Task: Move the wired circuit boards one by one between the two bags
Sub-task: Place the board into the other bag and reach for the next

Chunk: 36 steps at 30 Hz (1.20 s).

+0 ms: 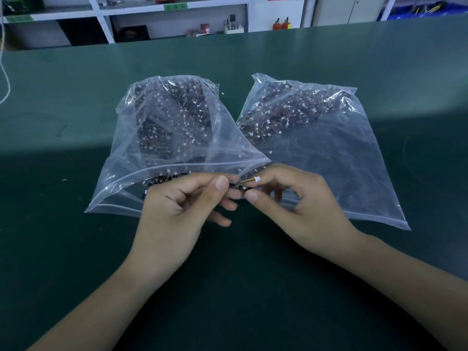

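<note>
Two clear zip bags lie side by side on the green table, both holding several small dark circuit boards with thin wires and white connectors. The left bag [131,183] is fuller and its mouth faces me. The right bag [354,173] has its boards piled at the far end. Between the two mouths, a single wired circuit board [245,186] with a white plug is pinched by my left hand [182,211] and my right hand [301,206], thumbs and fingertips meeting on it. Most of the board is hidden by my fingers.
The green table mat [76,249] stretches wide around the bags. A white cord [6,79] hangs at the far left. White shelving [106,26] with small items stands behind the table's far edge.
</note>
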{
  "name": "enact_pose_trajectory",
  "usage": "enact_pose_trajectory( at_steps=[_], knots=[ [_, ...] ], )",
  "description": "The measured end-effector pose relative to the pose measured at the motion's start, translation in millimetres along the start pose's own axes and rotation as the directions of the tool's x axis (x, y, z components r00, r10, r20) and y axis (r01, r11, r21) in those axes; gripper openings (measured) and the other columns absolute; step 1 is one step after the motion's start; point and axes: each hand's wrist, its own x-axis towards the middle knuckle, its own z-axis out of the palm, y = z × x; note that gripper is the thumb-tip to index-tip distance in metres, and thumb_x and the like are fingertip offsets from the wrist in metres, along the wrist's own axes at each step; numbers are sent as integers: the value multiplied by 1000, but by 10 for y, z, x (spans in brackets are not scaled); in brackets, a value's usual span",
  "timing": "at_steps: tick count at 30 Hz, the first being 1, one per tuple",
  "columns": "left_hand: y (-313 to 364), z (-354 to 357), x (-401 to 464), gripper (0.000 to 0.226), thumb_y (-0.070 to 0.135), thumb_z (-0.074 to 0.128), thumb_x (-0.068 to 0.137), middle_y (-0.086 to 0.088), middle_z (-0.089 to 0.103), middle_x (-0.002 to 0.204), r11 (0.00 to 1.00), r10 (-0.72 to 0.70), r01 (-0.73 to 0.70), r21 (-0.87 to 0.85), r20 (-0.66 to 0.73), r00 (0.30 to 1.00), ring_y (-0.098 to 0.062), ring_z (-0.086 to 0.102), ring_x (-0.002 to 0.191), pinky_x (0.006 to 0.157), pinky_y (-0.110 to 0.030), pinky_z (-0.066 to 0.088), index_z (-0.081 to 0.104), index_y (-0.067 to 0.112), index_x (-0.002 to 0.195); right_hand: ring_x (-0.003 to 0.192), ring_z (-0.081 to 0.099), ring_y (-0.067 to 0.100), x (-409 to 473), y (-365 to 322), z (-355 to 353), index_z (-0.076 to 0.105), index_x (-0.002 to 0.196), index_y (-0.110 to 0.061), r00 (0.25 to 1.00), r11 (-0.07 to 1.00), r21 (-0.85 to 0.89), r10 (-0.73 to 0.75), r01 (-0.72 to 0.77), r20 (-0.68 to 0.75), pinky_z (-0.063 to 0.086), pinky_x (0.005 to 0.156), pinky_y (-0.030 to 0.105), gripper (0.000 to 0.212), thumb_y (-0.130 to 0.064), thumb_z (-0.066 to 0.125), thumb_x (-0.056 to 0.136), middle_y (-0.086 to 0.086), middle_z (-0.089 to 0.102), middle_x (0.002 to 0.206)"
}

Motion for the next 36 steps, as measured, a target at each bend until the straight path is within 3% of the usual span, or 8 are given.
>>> enact_pose_trajectory(
  at_steps=[3, 8, 11, 17, 23, 36],
  knots=[
    [-35, 14, -23, 20, 29, 64, 107, -2, 81, 97, 996, 7, -9, 87, 15, 1000, -18, 77, 82, 63, -26, 62, 83, 23, 112, 79, 65, 16, -5, -14, 5, 77, 97, -13, 999, 999, 12, 37, -37, -1, 51, 72, 29, 8, -20, 74, 97, -10, 73, 88],
    [-56, -18, -34, 21, 39, 59, 106, 9, 76, 85, 893, 151, -153, 424, 38, 988, -17, 75, 75, 54, -26, 58, 76, 29, 100, 76, 64, 15, -4, -71, -23, 75, 92, -15, 994, 991, 79, 110, -112, 19, 50, 72, 44, 7, -14, 73, 99, -9, 71, 83],
    [-35, -9, -28, 18, 39, 61, 104, 9, 74, 81, 878, 178, -178, 443, 43, 983, -18, 73, 73, 52, -36, 57, 73, 31, 93, 75, 63, 13, -16, -99, -22, 76, 93, -14, 989, 985, 96, 140, -143, 42, 49, 71, 47, 7, -15, 73, 98, -6, 72, 83],
    [-29, 8, -26, 18, 40, 63, 98, 4, 69, 73, 889, 173, -159, 430, 7, 985, -23, 64, 60, 48, -40, 51, 70, 31, 84, 74, 62, 13, -28, -126, 4, 76, 91, -15, 988, 985, 95, 142, -147, 60, 48, 70, 46, 7, -14, 73, 98, -2, 72, 83],
    [-18, 36, -19, 19, 32, 64, 97, 4, 66, 70, 869, 216, -212, 447, 43, 975, -18, 61, 60, 51, -21, 45, 71, 23, 82, 72, 59, 4, -25, -126, -11, 75, 88, -14, 983, 977, 114, 172, -178, 59, 46, 69, 44, 9, -11, 74, 97, 0, 71, 81],
    [-24, 29, -4, 18, 26, 64, 96, 7, 63, 68, 847, 244, -243, 472, 59, 968, -11, 56, 57, 53, -14, 39, 69, 20, 80, 71, 57, 3, -20, -117, -10, 75, 89, -12, 984, 977, 131, 156, -166, 83, 44, 67, 24, 10, -7, 74, 97, -3, 71, 80]
  ],
)
